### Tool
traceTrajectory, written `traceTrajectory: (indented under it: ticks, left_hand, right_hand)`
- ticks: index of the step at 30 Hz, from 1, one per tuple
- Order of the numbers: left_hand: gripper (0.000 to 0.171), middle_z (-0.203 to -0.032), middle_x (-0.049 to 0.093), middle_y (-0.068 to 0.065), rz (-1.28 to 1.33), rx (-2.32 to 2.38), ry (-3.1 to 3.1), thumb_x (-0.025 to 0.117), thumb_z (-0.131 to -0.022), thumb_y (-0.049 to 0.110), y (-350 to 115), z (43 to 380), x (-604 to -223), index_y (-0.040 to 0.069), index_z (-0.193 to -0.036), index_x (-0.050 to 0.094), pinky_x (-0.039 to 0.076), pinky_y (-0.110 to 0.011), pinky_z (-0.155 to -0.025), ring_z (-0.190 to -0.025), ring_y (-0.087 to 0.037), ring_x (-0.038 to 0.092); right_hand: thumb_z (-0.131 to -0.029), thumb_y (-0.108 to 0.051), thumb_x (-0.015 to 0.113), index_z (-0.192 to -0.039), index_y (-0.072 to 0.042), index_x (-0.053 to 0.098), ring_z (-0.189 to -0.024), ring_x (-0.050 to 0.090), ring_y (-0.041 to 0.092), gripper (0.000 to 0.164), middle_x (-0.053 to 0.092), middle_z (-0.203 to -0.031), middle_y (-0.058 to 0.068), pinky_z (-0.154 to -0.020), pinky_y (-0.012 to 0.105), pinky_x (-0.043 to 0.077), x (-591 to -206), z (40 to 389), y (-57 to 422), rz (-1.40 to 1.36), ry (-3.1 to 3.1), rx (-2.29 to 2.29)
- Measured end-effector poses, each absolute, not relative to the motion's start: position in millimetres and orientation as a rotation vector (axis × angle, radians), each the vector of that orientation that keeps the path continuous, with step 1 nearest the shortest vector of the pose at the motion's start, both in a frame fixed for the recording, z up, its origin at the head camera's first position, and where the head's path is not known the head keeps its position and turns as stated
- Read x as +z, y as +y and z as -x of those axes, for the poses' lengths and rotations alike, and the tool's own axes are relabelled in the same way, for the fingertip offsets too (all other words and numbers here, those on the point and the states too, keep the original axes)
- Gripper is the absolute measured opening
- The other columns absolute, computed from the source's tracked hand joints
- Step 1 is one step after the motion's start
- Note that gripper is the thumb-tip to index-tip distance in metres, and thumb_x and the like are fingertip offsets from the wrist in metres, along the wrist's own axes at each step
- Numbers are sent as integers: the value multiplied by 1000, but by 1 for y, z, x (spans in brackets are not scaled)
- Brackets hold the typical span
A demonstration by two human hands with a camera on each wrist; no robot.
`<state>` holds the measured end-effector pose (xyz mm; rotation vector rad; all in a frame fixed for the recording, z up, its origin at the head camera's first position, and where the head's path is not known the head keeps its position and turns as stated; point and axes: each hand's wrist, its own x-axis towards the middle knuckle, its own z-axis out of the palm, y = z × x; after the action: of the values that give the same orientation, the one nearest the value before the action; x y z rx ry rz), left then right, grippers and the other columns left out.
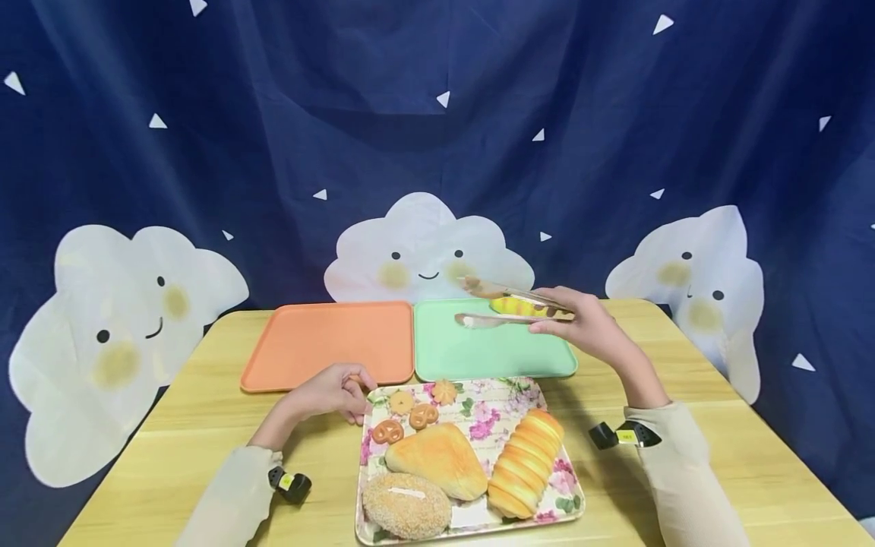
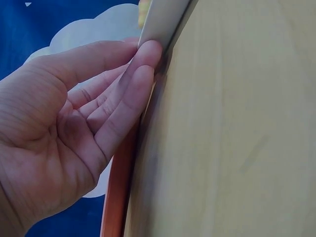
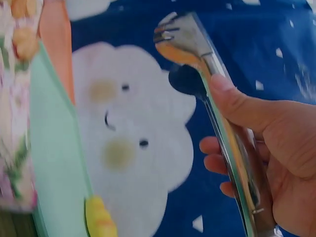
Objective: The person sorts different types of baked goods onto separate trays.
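Note:
My right hand [image 1: 584, 323] holds metal tongs [image 3: 215, 66], whose tips stand apart above the green tray [image 1: 472, 349] with nothing between them. A yellow bread piece [image 1: 513, 305] lies on that tray, partly hidden behind the tongs in the head view. My left hand [image 1: 335, 391] pinches the far left corner of the floral tray [image 1: 495, 393] between thumb and fingers. On the floral tray lie a ridged bread roll [image 1: 526, 463], a triangular bread [image 1: 437, 460], a sugar-coated bun [image 1: 406, 505], small pretzels [image 1: 423, 415] and cookies [image 1: 444, 392].
An orange tray [image 1: 328, 342] adjoins the green tray on its left, behind my left hand. All three trays stand on a wooden table [image 1: 184, 448]. A dark blue curtain [image 1: 383, 152] with white clouds hangs behind the table.

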<state>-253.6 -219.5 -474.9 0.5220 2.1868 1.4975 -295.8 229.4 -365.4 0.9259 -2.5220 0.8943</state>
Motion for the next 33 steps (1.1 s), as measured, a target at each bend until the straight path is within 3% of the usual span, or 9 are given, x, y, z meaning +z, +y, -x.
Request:
traceTrajectory:
  ticks: [8, 15, 19, 26, 33]
  left_hand:
    - [33, -75, 71, -9, -511, 1502, 2173, 73, -87, 1, -218, 255, -474, -10, -113, 55, 64, -35, -66, -67, -21, 72]
    - [33, -76, 72, -9, -497, 1502, 2175, 72, -88, 1, -218, 255, -475, -10, -113, 55, 64, -36, -67, -68, -21, 72]
    - [33, -76, 72, -10, -488, 1508, 2167, 72, -88, 1, -219, 254, -475, -11, -114, 55, 64, -36, -67, -68, -21, 72]
    - [34, -75, 71, -8, -490, 1508, 2161, 72, -88, 0, -219, 255, -475, -11, -114, 54, 64, -36, -68, -67, -21, 71]
    - [33, -75, 71, -8, -503, 1509, 2152, 71, -88, 0, -220, 256, -476, -11, -115, 54, 64, -36, -68, -68, -20, 72]
  right_hand:
    - [-84, -24, 82, -130, -4, 68, -89, 64, 9, 52, 74, -109, 4, -71, 26, 56, -358, 273, 204, -1285, -2704, 876]
    - [-81, -21, 83, -119, -4, 73, -78, 58, 3, 43, 76, -100, 4, -67, 23, 54, -366, 273, 193, -1587, -2728, 833]
    - [-82, -25, 82, -120, -3, 73, -82, 62, 4, 45, 77, -103, 3, -71, 25, 56, -374, 273, 187, -1699, -2750, 841]
    - [-87, -28, 78, -123, -2, 72, -94, 70, 13, 45, 77, -113, 12, -80, 28, 59, -384, 274, 180, -1763, -2831, 814]
    - [-85, -15, 80, -111, -5, 78, -76, 61, 1, 29, 79, -96, 3, -65, 19, 53, -385, 272, 172, -1666, -2836, 833]
